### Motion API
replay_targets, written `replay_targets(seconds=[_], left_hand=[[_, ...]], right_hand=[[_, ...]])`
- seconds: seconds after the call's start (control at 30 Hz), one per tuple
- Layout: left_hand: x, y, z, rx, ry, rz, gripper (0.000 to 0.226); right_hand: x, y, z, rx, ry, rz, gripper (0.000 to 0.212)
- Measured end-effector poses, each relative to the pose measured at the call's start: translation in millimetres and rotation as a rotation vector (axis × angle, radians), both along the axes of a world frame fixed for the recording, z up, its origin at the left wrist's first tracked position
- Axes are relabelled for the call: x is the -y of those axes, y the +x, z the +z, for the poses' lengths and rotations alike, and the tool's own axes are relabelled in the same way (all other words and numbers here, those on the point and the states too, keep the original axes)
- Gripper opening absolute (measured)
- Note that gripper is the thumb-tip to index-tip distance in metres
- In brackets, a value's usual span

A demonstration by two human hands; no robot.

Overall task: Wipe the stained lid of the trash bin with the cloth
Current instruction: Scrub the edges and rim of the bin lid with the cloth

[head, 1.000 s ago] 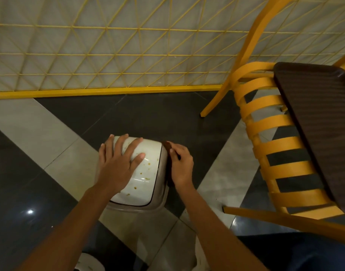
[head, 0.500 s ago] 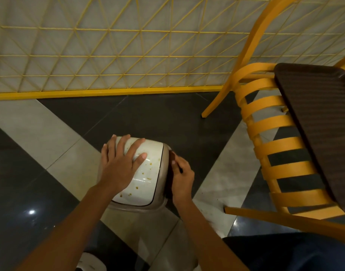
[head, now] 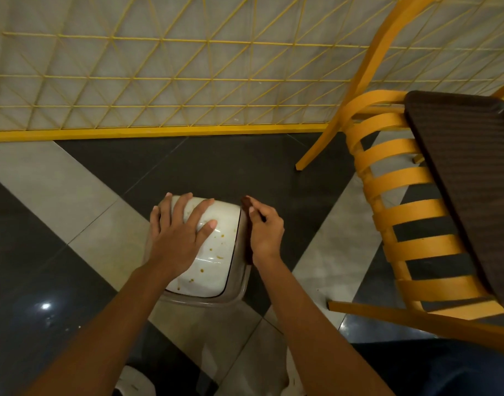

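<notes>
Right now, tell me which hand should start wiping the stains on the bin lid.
Right. The right hand pinches the dark cloth at the right edge of the lid, near the stains. The left hand lies flat on the lid, likely steadying it, and holds no cloth.

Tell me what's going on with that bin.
A person bends over a small trash bin on the tiled floor. The left hand lies flat, fingers spread, on the white lid. The right hand sits at the bin's right edge, fingers curled, pinching what looks like a dark cloth. Brownish stains dot the lid; none look wiped yet.
</notes>
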State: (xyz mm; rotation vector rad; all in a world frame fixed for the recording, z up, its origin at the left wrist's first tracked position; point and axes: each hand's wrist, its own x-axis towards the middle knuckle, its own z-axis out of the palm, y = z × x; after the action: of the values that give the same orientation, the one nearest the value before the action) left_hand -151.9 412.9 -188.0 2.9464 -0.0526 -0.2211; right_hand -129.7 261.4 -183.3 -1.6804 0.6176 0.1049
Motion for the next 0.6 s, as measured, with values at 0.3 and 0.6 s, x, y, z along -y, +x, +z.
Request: replay_targets(seconds=[0.3, 0.6], left_hand=[[0, 0, -2, 0.020, 0.002, -0.009, 0.069], [0, -1, -1, 0.023, -0.003, 0.003, 0.071]], right_hand=[[-1, -31, -25, -0.179, 0.120, -0.175, 0.024], [0, -32, -30, -0.126, 0.040, -0.129, 0.025]])
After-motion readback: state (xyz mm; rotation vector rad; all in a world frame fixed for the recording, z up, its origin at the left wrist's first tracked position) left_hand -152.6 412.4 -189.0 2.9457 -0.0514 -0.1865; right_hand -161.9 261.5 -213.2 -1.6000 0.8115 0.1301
